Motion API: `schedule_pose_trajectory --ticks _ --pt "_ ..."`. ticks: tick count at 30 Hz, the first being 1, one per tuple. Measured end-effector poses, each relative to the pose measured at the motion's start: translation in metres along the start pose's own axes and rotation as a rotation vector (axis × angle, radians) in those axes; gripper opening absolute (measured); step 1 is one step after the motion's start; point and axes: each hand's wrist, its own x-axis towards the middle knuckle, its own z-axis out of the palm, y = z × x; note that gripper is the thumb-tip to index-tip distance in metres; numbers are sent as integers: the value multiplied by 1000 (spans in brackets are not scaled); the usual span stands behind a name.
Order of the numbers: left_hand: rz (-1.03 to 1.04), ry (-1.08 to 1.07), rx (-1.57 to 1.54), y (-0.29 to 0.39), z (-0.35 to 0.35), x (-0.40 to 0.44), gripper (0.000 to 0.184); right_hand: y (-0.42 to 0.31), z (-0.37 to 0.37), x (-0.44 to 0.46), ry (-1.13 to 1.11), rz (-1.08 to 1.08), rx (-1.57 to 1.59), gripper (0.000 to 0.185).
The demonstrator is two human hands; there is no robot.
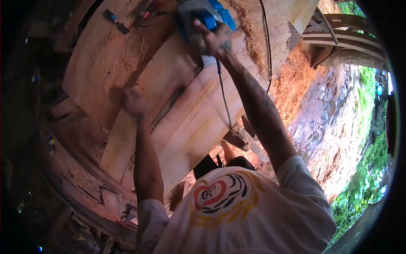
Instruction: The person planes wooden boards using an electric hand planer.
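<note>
You had two hands in play, one left hand, one right hand! There was one blue power tool, plus one small blue-and-black tool, one red item, two stretches of dark cord, and your one shirt!

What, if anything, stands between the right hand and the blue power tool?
Nothing visible does: the right hand is on the blue power tool. Its black cord trails from the near end, over the wooden board toward the person, and does not pass between them.
</note>
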Motion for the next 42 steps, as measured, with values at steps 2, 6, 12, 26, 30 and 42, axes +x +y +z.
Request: schedule_pose_trajectory --ticks 2,6,12,26,30,42 --pt "67 45 -7 -5 2 2 25 -9 0 10 -13 -21 38 70" --pt "80 38 -36 -11 7 3 25 5 -11 -16 -27 2 32 71" --pt "-88 -95 -46 7 -11 -1 30 48 -98 -229 -37 339 161 50" --pt "1 10 -50 -9 6 -1 31 63 -97 -151 -26 285 285 41" --pt "9 32 -49 4 -3 -1 33 37 -70 -35 68 136 -64 54" --pt "-38 -55 -70 0 -3 -1 38 58 -94 -78 20 0 8 59"
